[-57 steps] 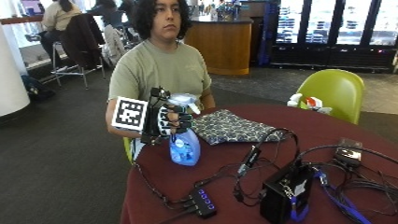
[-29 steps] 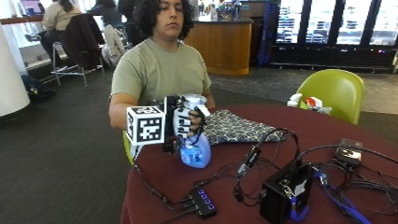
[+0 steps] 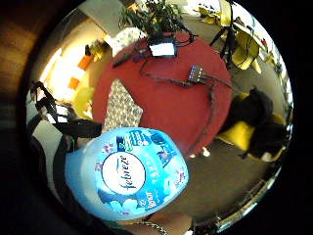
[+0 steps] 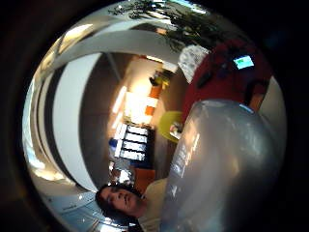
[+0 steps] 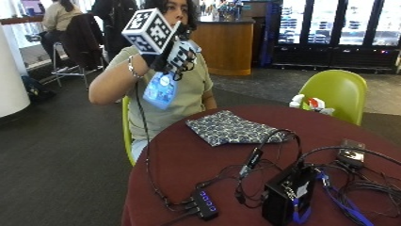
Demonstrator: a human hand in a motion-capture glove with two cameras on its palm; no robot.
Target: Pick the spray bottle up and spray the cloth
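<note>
My gloved right hand (image 5: 172, 56) grips the top of a pale blue spray bottle (image 5: 160, 89) and holds it high in the air, at the person's chest and well above the table's near-left edge. In the little finger side view the bottle's Febreze label (image 3: 129, 174) sits close to the palm. Its pale body (image 4: 222, 164) also fills much of the thumb side view. The patterned cloth (image 5: 232, 128) lies flat on the round red table (image 5: 188, 160), below and to the right of the bottle. From the palm the cloth (image 3: 122, 110) shows beyond the bottle.
A black box (image 5: 288, 195), a USB hub (image 5: 204, 205), a small device (image 5: 351, 155) and tangled cables cover the table's front and right. A green chair (image 5: 335, 92) stands behind the table, with a small white and red object (image 5: 310, 103) at the far edge.
The hand has lifted the spray bottle off the table's left edge to chest height. The cloth has not moved. The outside view is closer now.
</note>
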